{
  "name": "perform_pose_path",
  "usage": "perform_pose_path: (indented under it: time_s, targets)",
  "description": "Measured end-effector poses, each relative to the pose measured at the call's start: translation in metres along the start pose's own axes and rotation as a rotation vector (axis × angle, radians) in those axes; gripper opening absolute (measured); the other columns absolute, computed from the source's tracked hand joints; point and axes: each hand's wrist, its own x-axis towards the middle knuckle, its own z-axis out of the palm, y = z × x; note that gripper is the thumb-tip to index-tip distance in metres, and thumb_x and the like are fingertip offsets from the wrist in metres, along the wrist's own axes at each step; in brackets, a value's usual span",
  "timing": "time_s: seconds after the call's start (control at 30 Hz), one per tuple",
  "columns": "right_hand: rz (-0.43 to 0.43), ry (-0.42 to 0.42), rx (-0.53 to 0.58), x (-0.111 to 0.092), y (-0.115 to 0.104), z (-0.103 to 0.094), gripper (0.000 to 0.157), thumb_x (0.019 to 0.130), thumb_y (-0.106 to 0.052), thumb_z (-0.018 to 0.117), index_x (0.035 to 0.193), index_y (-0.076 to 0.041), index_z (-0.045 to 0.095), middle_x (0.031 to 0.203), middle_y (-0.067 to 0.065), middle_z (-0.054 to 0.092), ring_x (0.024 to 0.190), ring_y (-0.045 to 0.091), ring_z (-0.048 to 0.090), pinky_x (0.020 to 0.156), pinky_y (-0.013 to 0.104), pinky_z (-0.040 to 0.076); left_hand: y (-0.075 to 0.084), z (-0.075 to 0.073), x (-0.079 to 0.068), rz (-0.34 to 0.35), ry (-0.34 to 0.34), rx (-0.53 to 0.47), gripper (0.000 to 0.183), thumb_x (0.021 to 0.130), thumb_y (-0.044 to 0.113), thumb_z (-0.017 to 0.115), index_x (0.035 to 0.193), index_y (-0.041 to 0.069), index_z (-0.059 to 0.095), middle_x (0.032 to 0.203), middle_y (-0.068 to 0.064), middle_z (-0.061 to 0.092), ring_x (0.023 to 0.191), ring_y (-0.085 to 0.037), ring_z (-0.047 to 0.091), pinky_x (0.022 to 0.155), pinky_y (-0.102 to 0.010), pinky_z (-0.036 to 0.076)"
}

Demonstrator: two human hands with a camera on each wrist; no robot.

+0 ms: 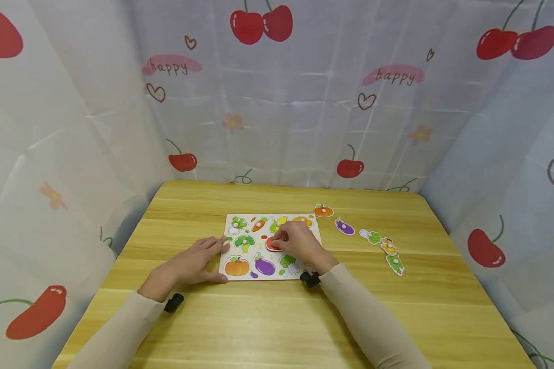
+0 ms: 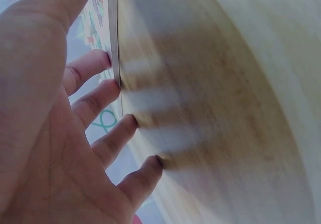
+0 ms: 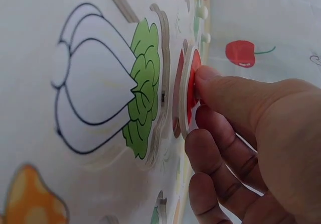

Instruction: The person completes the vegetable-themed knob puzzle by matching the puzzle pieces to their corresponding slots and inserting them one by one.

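Observation:
A flat white puzzle board (image 1: 259, 249) printed with vegetables lies on the wooden table. My right hand (image 1: 300, 243) reaches over it and pinches a red tomato puzzle piece (image 1: 272, 245) between thumb and fingers. In the right wrist view the tomato piece (image 3: 188, 93) stands slightly tilted, close over the red tomato picture in the board. The bok choy picture (image 3: 100, 88) shows beside it, in a recess with a wooden edge. At the board's left side rests my left hand (image 1: 196, 261), fingers spread, with the fingertips (image 2: 113, 88) at the edge and on the table.
Several loose pieces lie right of the board: a pumpkin (image 1: 323, 210), an eggplant (image 1: 344, 226), a bok choy (image 1: 370, 236), a yellow piece (image 1: 390, 246) and a green leafy piece (image 1: 395, 264). A curtain with cherries (image 1: 277, 113) hangs behind the table (image 1: 240, 328) and along both sides.

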Motion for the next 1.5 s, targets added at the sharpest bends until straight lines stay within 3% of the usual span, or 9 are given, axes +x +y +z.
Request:
perform_pose_path:
  time_s: [0.57, 1.5]
  targets:
    - [0.047, -0.026, -0.039, 0.0022, -0.0045, 0.0033, 0.012, 0.104, -0.028, 0.092, 0.098, -0.018, 0.088, 0.089, -0.007, 0.08, 0.079, 0.007, 0.064, 0.076, 0.026, 0.054, -0.0008, 0.0005, -0.001, 0.003, 0.013, 0.004, 0.098, 0.102, 0.064, 0.086, 0.176, 0.009, 0.051, 0.189, -0.022, 0.038, 0.173, -0.054, 0.036, 0.138, -0.073, 0.04]
    - [0.062, -0.023, -0.014, 0.0, -0.008, 0.0041, 0.009, 0.105, -0.022, 0.091, 0.101, -0.015, 0.089, 0.091, -0.004, 0.083, 0.079, 0.005, 0.067, 0.076, 0.026, 0.059, 0.0, 0.0007, -0.0017, 0.005, 0.01, 0.006, 0.097, 0.103, 0.062, 0.086, 0.175, 0.008, 0.052, 0.189, -0.022, 0.037, 0.173, -0.055, 0.036, 0.138, -0.074, 0.039]
